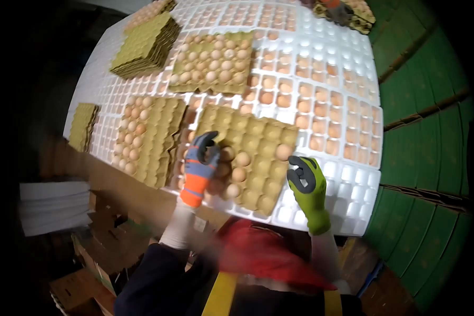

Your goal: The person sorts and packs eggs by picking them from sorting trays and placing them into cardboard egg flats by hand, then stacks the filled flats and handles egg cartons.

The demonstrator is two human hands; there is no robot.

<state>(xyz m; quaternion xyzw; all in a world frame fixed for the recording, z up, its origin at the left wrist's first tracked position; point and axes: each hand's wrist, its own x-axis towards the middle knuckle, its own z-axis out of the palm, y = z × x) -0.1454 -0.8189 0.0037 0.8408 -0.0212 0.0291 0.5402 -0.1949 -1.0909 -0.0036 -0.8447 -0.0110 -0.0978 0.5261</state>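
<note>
Grey-brown cardboard forms the egg tray (258, 141) that lies between the person's two hands, close in front of the body, resting on white plastic trays (339, 181) with rows of square pockets. Looking nearly square, it gives no clear long axis; its side edges slant, the far end leaning right. Most of its eggs (239, 174) sit in a loose cluster on the left half, just to the right of the left hand (199, 157), in its orange and grey glove, so that hand is much the nearer to them. Its fingers are bent over in a hook, pointing away from the body and turned in toward the cluster; whether an egg is tucked under them I cannot tell, since the glove hides the palm side. One lone egg (284, 152) sits by the right edge of the tray, and for that one the right hand (312, 184), in a green glove, is clearly closer: the egg lies just beyond its fingertips and a little to the left. That hand is half curled, with a gap between thumb and fingers and nothing seen in its grasp. Beyond the tray stands another cardboard tray (172, 87) filled with eggs, and at the far edge a co-worker's gloved hand (340, 12) reaches in.
</note>
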